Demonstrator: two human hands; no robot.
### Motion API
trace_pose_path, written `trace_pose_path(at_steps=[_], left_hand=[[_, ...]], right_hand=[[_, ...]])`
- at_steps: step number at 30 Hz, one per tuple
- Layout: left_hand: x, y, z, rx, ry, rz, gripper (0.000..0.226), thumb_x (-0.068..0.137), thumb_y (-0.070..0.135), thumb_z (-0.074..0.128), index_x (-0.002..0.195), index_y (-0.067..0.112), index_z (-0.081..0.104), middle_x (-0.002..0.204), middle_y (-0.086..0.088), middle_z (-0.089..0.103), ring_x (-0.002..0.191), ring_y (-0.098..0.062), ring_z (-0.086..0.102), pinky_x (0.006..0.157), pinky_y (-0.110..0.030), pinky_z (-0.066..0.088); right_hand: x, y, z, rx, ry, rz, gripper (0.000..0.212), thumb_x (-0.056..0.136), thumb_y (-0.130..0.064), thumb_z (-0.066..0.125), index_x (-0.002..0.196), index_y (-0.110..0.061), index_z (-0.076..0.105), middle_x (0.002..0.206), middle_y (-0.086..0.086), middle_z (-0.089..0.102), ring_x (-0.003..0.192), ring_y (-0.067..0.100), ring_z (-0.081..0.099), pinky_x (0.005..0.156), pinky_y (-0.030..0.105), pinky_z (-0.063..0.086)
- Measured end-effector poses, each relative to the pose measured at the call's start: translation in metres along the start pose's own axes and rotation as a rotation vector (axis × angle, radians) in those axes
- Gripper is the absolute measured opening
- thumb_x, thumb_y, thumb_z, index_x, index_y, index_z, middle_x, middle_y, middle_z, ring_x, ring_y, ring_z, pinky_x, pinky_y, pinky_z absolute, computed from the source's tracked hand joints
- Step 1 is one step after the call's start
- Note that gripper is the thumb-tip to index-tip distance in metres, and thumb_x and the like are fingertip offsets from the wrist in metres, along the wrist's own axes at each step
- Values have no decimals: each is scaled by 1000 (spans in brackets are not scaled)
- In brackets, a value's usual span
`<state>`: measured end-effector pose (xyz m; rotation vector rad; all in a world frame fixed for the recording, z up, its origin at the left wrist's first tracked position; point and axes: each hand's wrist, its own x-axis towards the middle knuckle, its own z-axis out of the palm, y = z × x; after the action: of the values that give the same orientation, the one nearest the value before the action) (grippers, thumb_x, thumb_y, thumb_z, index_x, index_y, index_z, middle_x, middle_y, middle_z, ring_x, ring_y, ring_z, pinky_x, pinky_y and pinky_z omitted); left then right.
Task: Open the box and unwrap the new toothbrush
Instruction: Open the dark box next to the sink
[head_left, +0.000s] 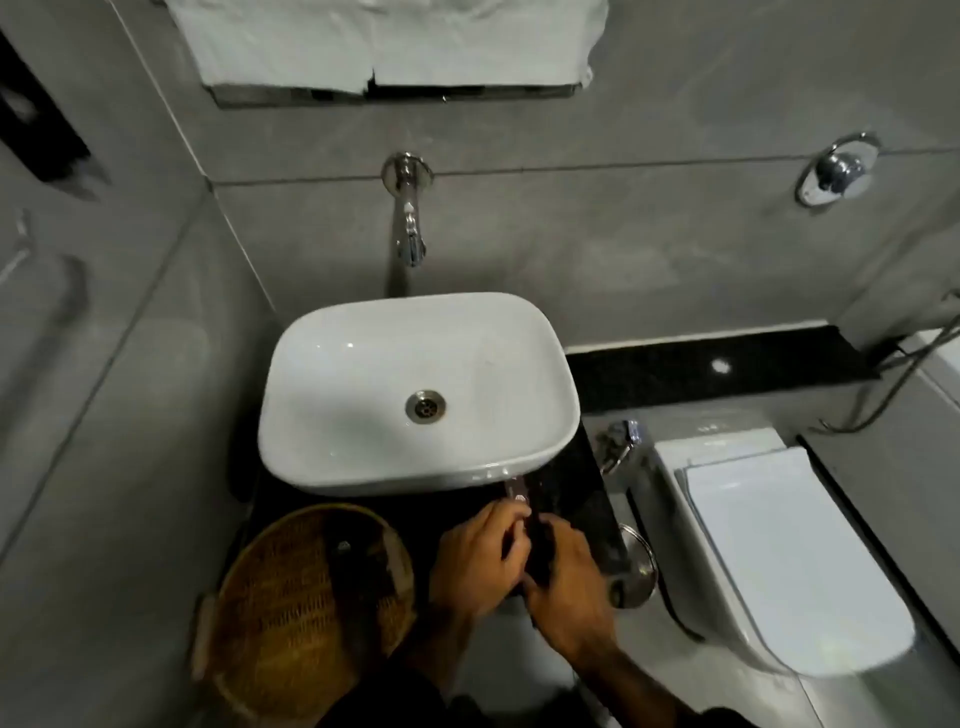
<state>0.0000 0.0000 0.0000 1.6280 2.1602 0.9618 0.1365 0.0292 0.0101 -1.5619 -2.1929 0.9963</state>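
Bathroom seen from above, walls of grey tile. A black bench (597, 499) carries a white basin (363, 457), just beyond the hands, with a steel drain (425, 408) at its centre. A wall spout (409, 218) hangs over the basin's far rim; farther up the wall, white towels (389, 47) lie on a shelf. A round chrome fitting (836, 171) is set in the wall far to the right of the hands. A woven basket (306, 618) stands just left of the left hand, and a white toilet (789, 561) with lid down lies to the right of the right hand, well apart. Both forearms enter from the lower edge and meet over the bench's near edge. The left hand (480, 561) and right hand (569, 592), fingers curled, together grip a slim dark box (537, 545), held lengthwise between them and pointing towards the basin. At the box's far end, by the left fingertips, a pale reddish-silver piece (517, 491) shows; blur prevents telling whether it is a flap or the contents.
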Motion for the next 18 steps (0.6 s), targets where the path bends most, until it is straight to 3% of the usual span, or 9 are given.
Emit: trace_pose_path(at_steps=[4,6,13,18], left_hand=[[-22,-6,28,-26,-244,-197,32,89,40,47,121,42,48,115,14,65,96,-8,65,80,-23,52],[-23,-5,38,-35,-275,-246,32,90,38,47,123,40,47,118,12,65,100,-11,65,83,-27,53],[-20,5,60,-103,-138,-361,29,92,37,47,120,33,53,121,6,64,105,-16,64,88,-29,52],[-11,16,66,-210,8,-519,40,92,32,56,129,19,53,131,-8,57,106,-29,64,91,-41,53]], right_hand=[[-1,7,7,-124,-81,38,55,88,-17,70,139,-15,52,126,11,59,110,32,64,91,39,53],[1,14,11,-129,-110,37,43,91,-13,64,133,-12,54,123,13,59,103,35,66,86,43,55],[9,28,16,-169,-162,3,34,98,-15,58,131,-8,51,124,14,57,96,32,66,74,44,56],[0,44,-4,-88,-281,109,64,71,-20,89,118,-16,46,108,12,68,91,35,70,68,37,53]])
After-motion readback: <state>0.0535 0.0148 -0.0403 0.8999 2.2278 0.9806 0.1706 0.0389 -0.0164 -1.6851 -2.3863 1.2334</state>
